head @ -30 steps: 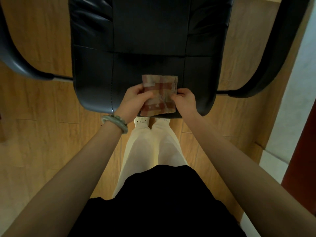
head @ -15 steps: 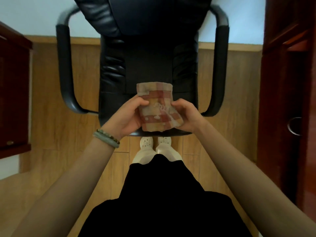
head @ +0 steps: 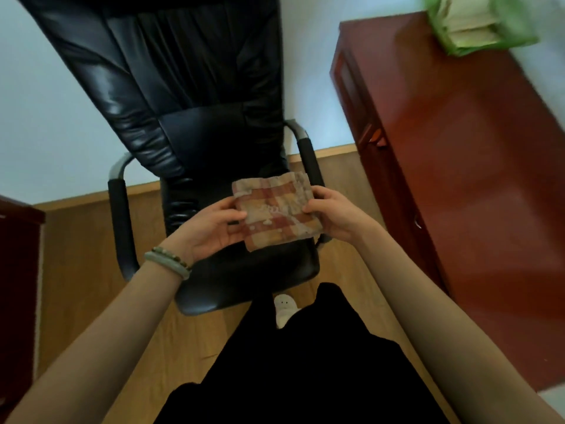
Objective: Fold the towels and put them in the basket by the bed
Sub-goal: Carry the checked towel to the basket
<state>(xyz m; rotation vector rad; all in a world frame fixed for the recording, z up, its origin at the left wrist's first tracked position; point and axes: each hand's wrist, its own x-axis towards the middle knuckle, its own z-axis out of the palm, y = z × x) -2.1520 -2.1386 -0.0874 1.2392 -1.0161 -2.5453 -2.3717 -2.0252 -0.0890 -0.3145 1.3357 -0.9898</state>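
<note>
Towel (head: 276, 214), checked red and tan and folded into a small square, is held in the air above the seat of the black chair (head: 195, 117). My left grip (head: 211, 231) pinches its left edge, thumb on top, and my right grip (head: 339, 215) pinches the right edge. A red-brown cabinet (head: 474, 179) stands to my right.

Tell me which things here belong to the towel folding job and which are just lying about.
Job: checked towel, folded, gripped by left hand and right hand. No basket in view.
Lying about: black chair, red-brown cabinet, blurred green bundle on top of it.
</note>
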